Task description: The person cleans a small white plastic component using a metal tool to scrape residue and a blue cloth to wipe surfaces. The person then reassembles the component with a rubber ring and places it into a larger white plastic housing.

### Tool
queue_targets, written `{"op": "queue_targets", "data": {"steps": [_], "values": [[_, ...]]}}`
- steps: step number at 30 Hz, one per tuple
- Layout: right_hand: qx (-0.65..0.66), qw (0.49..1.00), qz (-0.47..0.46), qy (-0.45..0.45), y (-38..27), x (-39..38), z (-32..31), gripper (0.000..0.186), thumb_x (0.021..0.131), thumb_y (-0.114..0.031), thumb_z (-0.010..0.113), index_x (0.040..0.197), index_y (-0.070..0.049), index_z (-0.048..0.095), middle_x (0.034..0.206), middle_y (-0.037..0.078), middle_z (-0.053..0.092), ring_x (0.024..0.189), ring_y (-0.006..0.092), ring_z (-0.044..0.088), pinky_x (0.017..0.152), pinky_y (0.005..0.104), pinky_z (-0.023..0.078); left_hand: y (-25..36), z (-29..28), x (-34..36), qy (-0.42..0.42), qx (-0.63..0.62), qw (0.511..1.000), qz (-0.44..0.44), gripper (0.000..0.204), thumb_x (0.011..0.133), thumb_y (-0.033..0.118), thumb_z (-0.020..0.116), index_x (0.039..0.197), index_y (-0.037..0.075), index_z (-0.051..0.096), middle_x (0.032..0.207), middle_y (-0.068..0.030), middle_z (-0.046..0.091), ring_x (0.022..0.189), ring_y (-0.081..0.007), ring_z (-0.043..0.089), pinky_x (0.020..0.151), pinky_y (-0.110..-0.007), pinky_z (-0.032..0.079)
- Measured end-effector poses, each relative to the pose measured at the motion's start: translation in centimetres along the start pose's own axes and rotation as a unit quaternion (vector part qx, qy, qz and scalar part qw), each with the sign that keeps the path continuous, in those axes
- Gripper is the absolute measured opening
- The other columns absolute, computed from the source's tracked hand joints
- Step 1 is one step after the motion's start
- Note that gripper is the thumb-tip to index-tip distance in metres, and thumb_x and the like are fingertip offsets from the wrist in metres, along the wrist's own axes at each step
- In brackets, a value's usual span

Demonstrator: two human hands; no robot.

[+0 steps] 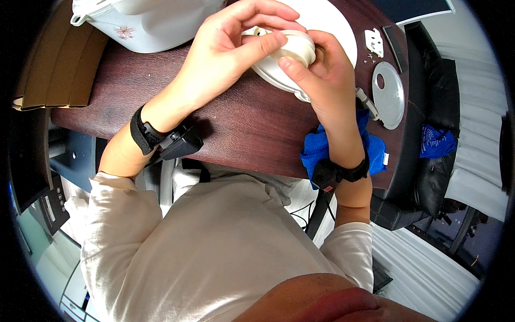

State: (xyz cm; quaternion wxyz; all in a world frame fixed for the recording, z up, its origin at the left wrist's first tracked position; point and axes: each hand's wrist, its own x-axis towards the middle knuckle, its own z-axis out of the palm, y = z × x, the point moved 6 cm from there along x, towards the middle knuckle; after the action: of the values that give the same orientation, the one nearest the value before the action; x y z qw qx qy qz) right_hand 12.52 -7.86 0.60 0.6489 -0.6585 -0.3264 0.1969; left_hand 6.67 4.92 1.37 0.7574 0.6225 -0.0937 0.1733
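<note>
My left hand (236,48) and my right hand (327,80) both grip a small round cream-white plastic part (295,45), left thumb on its top, right thumb against its near side. Some of it is hidden by my fingers. Behind and under the hands lies a large white round plastic piece (339,29) on the dark wooden table (230,129). A blue cloth (375,153) is under my right forearm, beside a pale handled tool (367,104). Both wrists wear black strapped devices.
At the back left stand a white container (139,27) with a flower print and folded cardboard (59,64). On the right lie a silver oval plate (389,94) with a hole, a small white bracket (374,43), several screws and a black bar (394,48). A black sofa (440,86) is beyond.
</note>
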Motion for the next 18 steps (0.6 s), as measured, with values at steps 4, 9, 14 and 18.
{"op": "queue_targets", "data": {"steps": [4, 9, 14, 18], "values": [[0.04, 0.997, -0.054, 0.035, -0.6, -0.1, -0.2, 0.041, 0.076, -0.009, 0.071, 0.107, 0.002, 0.048, 0.107, 0.012, 0.054, 0.095, 0.0181, 0.058, 0.081, 0.0274, 0.05, 0.2, 0.8, 0.0, -0.018, -0.017, 1.0, 0.003, 0.036, 0.085, 0.002, 0.058, 0.12, -0.002, 0.048, 0.112, -0.0126, 0.058, 0.104, -0.0165, 0.056, 0.092, -0.03, 0.045], [-0.121, 0.985, -0.111, 0.046, -1.0, 0.0, -0.7, 0.036, 0.076, -0.011, 0.071, 0.103, 0.001, 0.051, 0.103, 0.009, 0.055, 0.093, 0.0176, 0.059, 0.079, 0.0283, 0.05, -0.5, 0.1, -0.1, -0.03, 0.02, 0.998, -0.049, 0.036, 0.083, 0.003, 0.063, 0.117, -0.003, 0.052, 0.113, -0.011, 0.057, 0.103, -0.0155, 0.056, 0.091, -0.029, 0.045], [-0.048, 0.995, -0.081, 0.033, -1.7, -0.2, -0.5, 0.026, 0.083, -0.013, 0.065, 0.103, 0.0, 0.055, 0.098, 0.008, 0.055, 0.088, 0.0153, 0.059, 0.078, 0.0274, 0.049, 0.1, -0.9, 0.5, -0.028, 0.066, 0.996, -0.051, 0.032, 0.084, 0.007, 0.063, 0.113, -0.003, 0.056, 0.109, -0.0091, 0.06, 0.1, -0.0143, 0.056, 0.088, -0.027, 0.045], [-0.052, 0.995, -0.078, 0.044, -1.8, -0.3, -0.7, 0.021, 0.087, -0.015, 0.061, 0.101, 0.0, 0.057, 0.097, 0.007, 0.056, 0.087, 0.014, 0.059, 0.078, 0.0256, 0.047, 0.5, -0.8, 0.4, -0.026, 0.1, 0.994, -0.046, 0.032, 0.084, 0.007, 0.063, 0.113, -0.002, 0.056, 0.108, -0.0082, 0.06, 0.1, -0.0139, 0.056, 0.087, -0.027, 0.045]]}}
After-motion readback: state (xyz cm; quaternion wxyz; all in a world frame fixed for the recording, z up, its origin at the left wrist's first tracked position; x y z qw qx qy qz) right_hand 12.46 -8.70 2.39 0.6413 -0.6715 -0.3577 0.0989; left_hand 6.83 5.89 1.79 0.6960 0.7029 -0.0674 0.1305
